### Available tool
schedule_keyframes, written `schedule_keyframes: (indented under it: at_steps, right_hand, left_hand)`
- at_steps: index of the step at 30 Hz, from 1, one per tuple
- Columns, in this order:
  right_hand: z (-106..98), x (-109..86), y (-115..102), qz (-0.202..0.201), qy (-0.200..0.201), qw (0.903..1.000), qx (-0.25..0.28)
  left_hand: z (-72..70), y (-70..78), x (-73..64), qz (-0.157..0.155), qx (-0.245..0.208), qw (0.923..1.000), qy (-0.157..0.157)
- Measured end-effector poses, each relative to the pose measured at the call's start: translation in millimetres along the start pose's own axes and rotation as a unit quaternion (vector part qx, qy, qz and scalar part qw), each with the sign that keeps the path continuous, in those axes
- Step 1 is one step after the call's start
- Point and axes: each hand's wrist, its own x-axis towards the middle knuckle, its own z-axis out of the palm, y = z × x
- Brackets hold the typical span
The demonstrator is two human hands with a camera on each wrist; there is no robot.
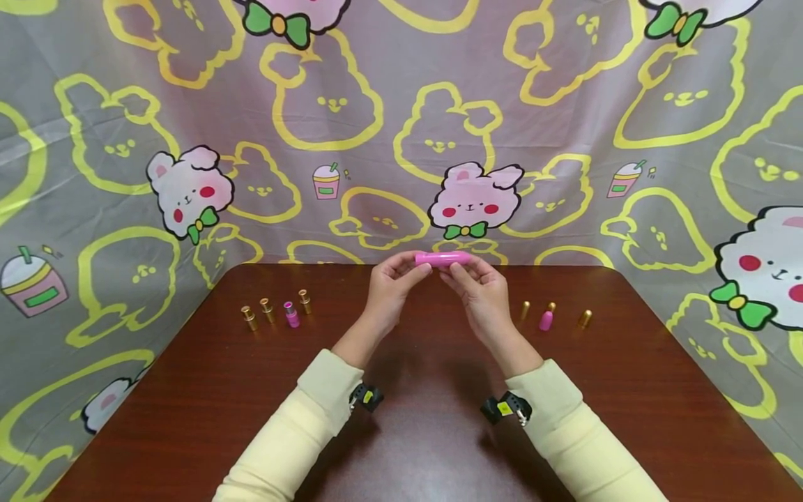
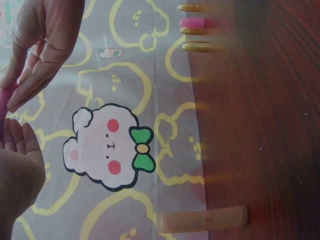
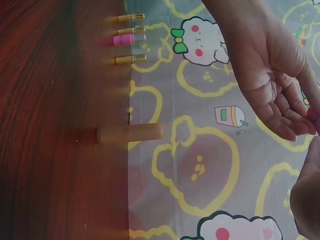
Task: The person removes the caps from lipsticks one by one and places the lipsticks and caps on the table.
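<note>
Between my two hands, a glossy pink lipstick tube [image 1: 442, 259] lies level above the far edge of the table. My left hand [image 1: 392, 287] pinches its left end between thumb and fingers. At the other end my right hand [image 1: 483, 289] pinches it the same way. In the left wrist view only part of the pink tube [image 2: 5, 102] shows at the frame's edge; the right wrist view catches a small piece of it. A peach-coloured closed tube [image 2: 205, 219] stands upright on the table, seen in both wrist views.
To the left stand three uncapped gold lipstick bases [image 1: 268, 310] and one pink base [image 1: 291, 315]. On the right are three gold caps [image 1: 585, 318] and a pink cap [image 1: 546, 321]. Behind the brown table [image 1: 433, 432] hangs a cartoon-print cloth [image 1: 389, 153].
</note>
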Motion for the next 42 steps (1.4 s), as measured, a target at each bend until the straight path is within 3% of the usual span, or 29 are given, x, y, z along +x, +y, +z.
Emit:
schedule_keyframes:
  at_steps: [19, 27, 33, 42]
  right_hand:
    - [2.4, -1.6, 0.4, -0.031, 0.0, 0.9993, -0.023]
    - [-7.8, 5.8, -9.5, -0.068, 0.046, 0.9966, 0.009]
    - [-14.9, 7.5, -16.7, -0.057, 0.043, 0.9974, -0.003]
    - [-32.8, 10.5, -28.0, -0.062, 0.065, 0.9957, -0.02]
  left_hand:
    - [-2.1, 3.4, -1.1, 0.012, 0.014, 0.9998, -0.002]
    - [-14.5, 8.6, 1.8, -0.001, -0.017, 0.9991, 0.04]
    - [-21.5, 12.2, 1.0, -0.014, -0.024, 0.9991, 0.034]
    - [-34.0, 11.4, 1.3, -0.023, -0.09, 0.995, 0.037]
